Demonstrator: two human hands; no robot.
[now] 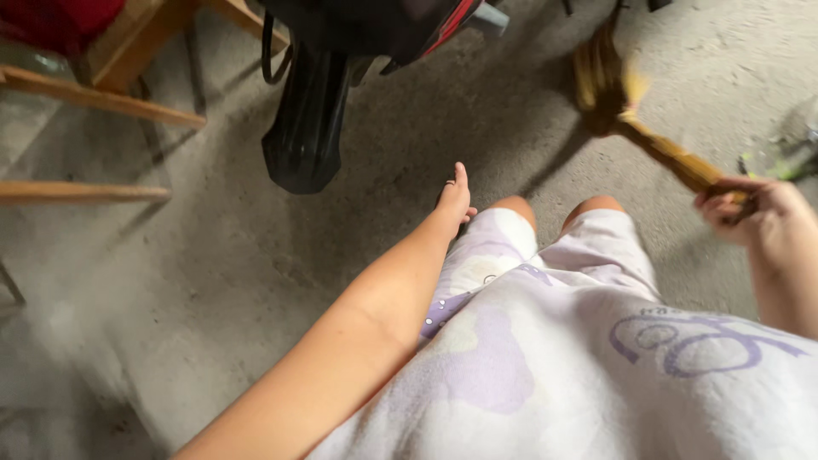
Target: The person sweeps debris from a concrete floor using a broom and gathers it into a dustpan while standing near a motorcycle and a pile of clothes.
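Note:
My right hand (758,213) at the right edge is closed around the handle of a straw broom (630,106). The broom's bristle head is blurred and hangs over the concrete floor (213,273) ahead of my knees. My left hand (454,198) hangs loose beside my left thigh with its fingers together, a ring on one finger, holding nothing. It is nearest to the black mudguard of a motorbike (307,128). My pale lilac patterned clothes fill the lower middle of the view.
The black and red motorbike stands at the top centre. Wooden furniture legs and rails (102,98) with a red cushion are at the top left. Small bits of litter (788,158) lie at the right edge.

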